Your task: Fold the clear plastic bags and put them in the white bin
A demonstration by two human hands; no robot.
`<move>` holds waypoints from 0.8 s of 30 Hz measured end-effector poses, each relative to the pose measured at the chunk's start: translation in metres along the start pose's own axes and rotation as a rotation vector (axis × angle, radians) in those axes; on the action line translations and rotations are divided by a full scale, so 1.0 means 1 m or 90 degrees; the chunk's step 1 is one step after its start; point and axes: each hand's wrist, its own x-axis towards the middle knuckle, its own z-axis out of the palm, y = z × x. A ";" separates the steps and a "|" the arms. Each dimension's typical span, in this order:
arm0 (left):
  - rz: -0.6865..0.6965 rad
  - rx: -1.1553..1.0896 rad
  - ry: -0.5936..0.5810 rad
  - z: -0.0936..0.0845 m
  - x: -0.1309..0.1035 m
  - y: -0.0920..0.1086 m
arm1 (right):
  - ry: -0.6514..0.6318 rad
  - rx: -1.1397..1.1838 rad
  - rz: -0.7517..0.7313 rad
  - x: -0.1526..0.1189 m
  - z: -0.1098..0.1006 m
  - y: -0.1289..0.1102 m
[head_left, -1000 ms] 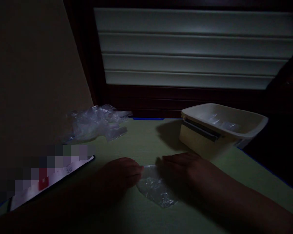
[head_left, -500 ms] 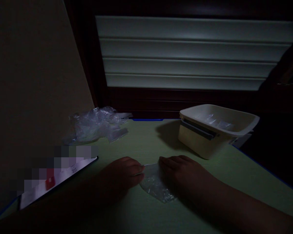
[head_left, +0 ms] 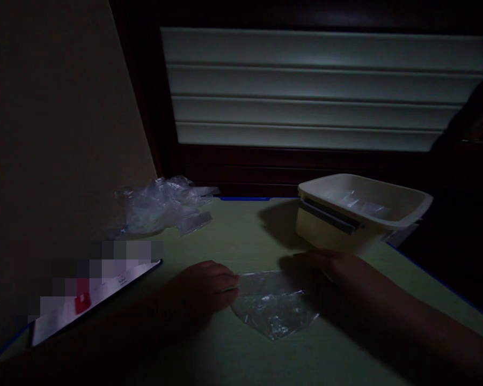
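Observation:
A clear plastic bag (head_left: 271,308) lies flat and slightly crinkled on the green tabletop (head_left: 241,241). At its upper left corner, my left hand (head_left: 211,287) pinches the edge between thumb and fingers. My right hand (head_left: 326,268) is over the bag's right end, fingers stretched out to the left and dim in shadow. Whether it touches the plastic I cannot tell. Just beyond it stands a cream plastic bin (head_left: 326,230) with a dark handle, holding some clear plastic (head_left: 358,202).
A heap of clear plastic bags (head_left: 165,203) sits at the back left by the wall. A lit phone or tablet screen (head_left: 100,300), partly pixelated, is at the left. Behind the table is a slatted panel (head_left: 306,86). The table's blue edge (head_left: 438,279) runs along the right.
My right hand has moved right across the bag, toward the bin, uncovering more of the plastic. My left hand stays at the bag's corner.

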 end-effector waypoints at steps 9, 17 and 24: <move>-0.025 -0.021 0.009 0.002 -0.001 0.002 | -0.070 0.097 0.053 0.019 0.013 0.003; -0.217 -0.193 0.166 0.002 0.000 0.005 | 0.023 0.114 0.045 0.009 0.016 -0.006; -0.301 -0.331 0.143 0.005 -0.001 -0.007 | 0.086 0.150 -0.022 0.005 0.016 -0.010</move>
